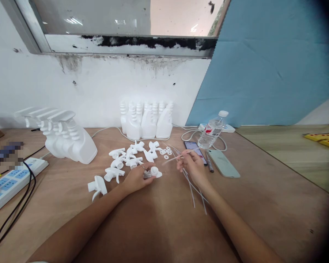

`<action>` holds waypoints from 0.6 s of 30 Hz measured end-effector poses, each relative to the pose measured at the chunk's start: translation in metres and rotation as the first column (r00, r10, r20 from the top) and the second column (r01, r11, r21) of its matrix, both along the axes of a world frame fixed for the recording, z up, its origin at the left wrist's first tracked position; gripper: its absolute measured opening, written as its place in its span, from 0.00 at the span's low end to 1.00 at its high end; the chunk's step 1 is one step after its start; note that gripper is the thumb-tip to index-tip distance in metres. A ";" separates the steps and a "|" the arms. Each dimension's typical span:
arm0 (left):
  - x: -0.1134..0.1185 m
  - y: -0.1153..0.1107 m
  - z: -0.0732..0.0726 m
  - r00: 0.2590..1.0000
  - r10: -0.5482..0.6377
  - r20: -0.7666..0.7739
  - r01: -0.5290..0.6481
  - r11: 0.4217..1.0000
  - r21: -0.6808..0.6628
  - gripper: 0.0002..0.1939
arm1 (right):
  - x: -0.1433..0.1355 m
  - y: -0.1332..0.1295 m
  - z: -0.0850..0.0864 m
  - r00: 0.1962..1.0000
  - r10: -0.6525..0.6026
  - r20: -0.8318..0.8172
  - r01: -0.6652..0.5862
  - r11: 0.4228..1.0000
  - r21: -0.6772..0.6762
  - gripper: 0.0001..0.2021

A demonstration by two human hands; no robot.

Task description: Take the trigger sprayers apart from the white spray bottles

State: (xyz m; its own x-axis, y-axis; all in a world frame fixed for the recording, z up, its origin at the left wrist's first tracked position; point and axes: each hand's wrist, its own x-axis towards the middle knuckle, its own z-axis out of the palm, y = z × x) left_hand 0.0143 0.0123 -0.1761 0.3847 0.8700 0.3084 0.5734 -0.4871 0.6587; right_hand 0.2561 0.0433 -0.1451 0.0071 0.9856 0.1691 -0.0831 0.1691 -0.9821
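My left hand [138, 178] is closed around a white trigger spray head [154, 171], whose round opening faces up toward me. To its right, my right hand [191, 165] pinches a thin clear plastic tube [171, 159]; the tube's free end points left toward the spray head, apart from it. Several more tubes [192, 195] lie on the table under and beside my right wrist. Loose white spray heads [114, 174] lie in a cluster beyond and left of my left hand. Small white ring washers [166, 157] rest between the two hands, farther back.
White bottles [148, 122] stand by the wall; assembled spray bottles [68, 140] stand at left. A water bottle [211, 131], a phone [196, 151], a marker [210, 162] and a pale green phone [224, 163] are at right. A power strip [19, 179] with black cables lies left.
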 end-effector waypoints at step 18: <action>0.003 -0.002 0.000 0.994 -0.093 0.058 0.093 0.996 0.001 0.18 | -0.031 -0.035 0.016 0.974 0.226 0.021 -0.227 0.970 0.089 0.13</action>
State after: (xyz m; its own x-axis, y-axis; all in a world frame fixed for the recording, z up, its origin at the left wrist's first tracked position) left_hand 0.0175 0.0105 -0.1757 0.4457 0.8315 0.3315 0.4862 -0.5358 0.6903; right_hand 0.2252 0.0084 -0.1292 -0.2171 0.9418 0.2566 -0.1189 0.2354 -0.9646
